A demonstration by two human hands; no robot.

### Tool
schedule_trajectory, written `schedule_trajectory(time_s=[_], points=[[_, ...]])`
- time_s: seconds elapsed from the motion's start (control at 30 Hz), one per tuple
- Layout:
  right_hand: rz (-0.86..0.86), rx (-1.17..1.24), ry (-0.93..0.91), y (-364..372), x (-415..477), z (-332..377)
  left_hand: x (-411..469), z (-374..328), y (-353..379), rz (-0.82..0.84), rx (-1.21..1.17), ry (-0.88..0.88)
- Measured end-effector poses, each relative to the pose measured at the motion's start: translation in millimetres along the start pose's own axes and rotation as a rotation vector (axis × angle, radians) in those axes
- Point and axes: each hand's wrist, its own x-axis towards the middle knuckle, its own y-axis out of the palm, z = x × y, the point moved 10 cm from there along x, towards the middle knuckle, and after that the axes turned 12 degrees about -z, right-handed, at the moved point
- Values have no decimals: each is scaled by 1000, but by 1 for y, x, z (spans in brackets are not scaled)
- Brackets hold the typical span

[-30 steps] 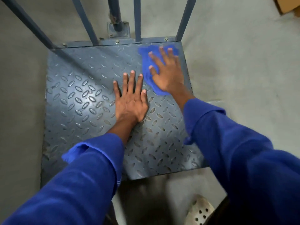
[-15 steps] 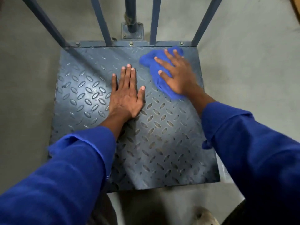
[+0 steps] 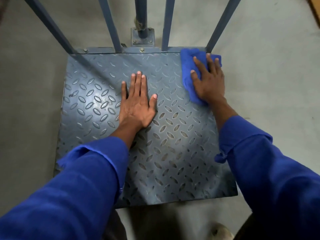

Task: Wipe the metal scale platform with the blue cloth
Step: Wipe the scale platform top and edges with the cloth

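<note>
The metal scale platform [image 3: 173, 153] is a dark grey checker plate lying on the floor in front of me. A crumpled blue cloth [image 3: 187, 66] sits at its far right corner. My right hand [image 3: 210, 82] presses flat on the cloth with straight, spread fingers, covering most of it. Near the plate's middle, my left hand [image 3: 138, 103] rests flat on the bare metal, fingers straight and together. Both arms wear blue sleeves.
Several blue-grey guard bars [image 3: 110, 25] and a centre post [image 3: 141, 16] rise from the platform's far edge. Grey concrete floor [image 3: 268, 75] surrounds the scale. A light shoe [image 3: 220, 231] shows at the bottom edge.
My right hand has slid the cloth to the right and further back, into the platform's far right corner. The left hand has stayed flat on the plate.
</note>
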Motion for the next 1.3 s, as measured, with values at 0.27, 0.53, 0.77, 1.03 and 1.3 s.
schedule_trajectory(time_s=[0.27,0.53,0.77,1.03,1.3], points=[[245,-24,85,27,1,73,0,-2,1,-10,-1,3],[177,17,8,-16,-45,3,-1,-2,-1,1,3,13],[359,14,-48,31,-10,93,0,-3,1,-15,-12,9],[145,-1,12,-22,-66,16,2,-1,-1,-9,11,9],[268,11,-4,16,-33,82,1,-2,2,18,4,6]])
